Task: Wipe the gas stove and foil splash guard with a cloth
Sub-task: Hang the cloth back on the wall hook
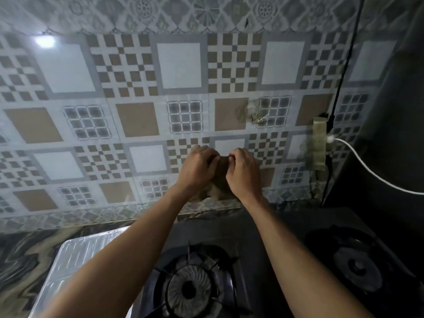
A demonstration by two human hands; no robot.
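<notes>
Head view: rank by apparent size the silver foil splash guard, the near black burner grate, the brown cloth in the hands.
1. Silver foil splash guard, lying flat left of the stove, partly hidden by an arm.
2. Black burner grate; nearness to the camera inflates it.
3. Brown cloth, bunched and mostly covered by both hands, so true size unclear.

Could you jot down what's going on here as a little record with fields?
hands: left hand and right hand raised together, both gripping a cloth
cloth: brownish, bunched between the hands, in front of the tiled wall
stove: dark, two burners, below the arms
foil guard: left of the stove
wall extras: power strip with white cable
</notes>
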